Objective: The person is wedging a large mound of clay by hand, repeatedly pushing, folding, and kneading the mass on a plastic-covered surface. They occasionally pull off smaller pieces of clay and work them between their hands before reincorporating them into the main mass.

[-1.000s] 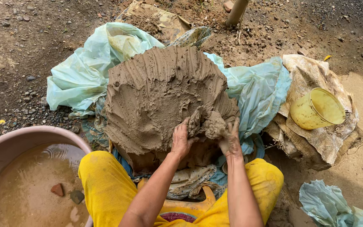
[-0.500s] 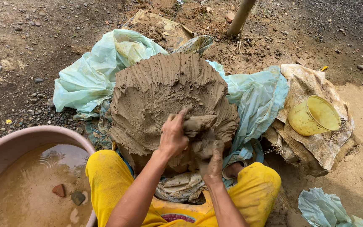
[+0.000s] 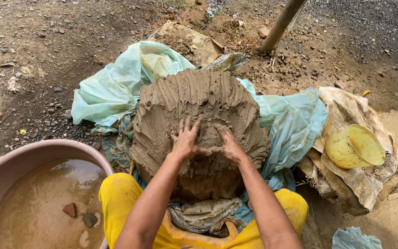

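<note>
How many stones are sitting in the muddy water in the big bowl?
3 that I can make out in the pink basin: a reddish stone, a dark stone beside it, and a pale stone by the bottom edge. The cloudy water may hide more.

Pink basin (image 3: 5,170) sitting at lower left w/ muddy water, a few stones (image 3: 80,220) lying under the surface. Pale green plastic sheet (image 3: 111,92) spreading over gravelly dirt (image 3: 38,50). Yellow tub (image 3: 354,146) lying tipped on a worn sack (image 3: 346,103) at right. Wooden pole (image 3: 282,23) leaning at top. Patterned cloth (image 3: 206,214) bunching against yellow trousers (image 3: 120,203) at bottom.
</note>
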